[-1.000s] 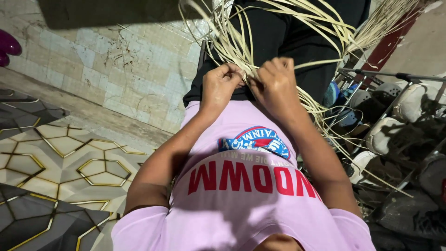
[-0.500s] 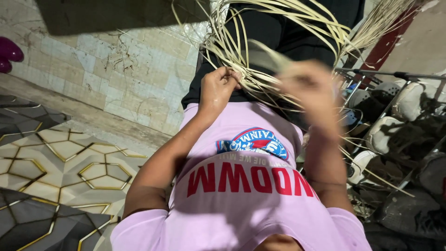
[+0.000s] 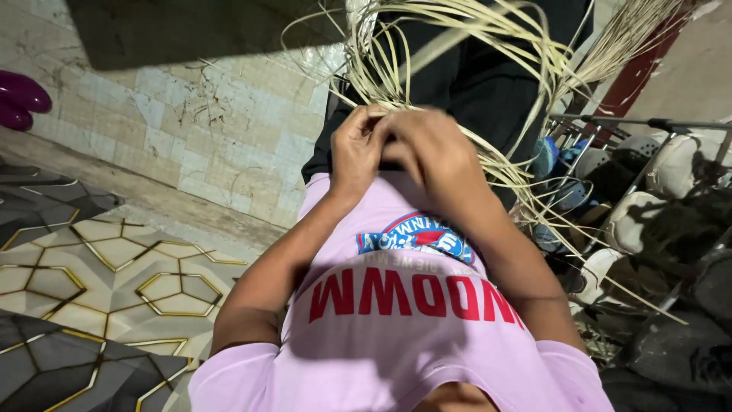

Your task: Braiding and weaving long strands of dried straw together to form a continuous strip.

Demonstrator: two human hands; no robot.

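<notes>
Cane strips [image 3: 427, 46], two hands [image 3: 396, 149] gripping.

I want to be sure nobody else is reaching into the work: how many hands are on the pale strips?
2. The left hand and the right hand meet at the bundle of pale strips over the lap, both closed on strands. No other person's hand shows.

cane strips [image 3: 488, 30]: pale, smooth | shirt [image 3: 396, 320]: matt cloth | rack [image 3: 648, 123]: metal
</notes>
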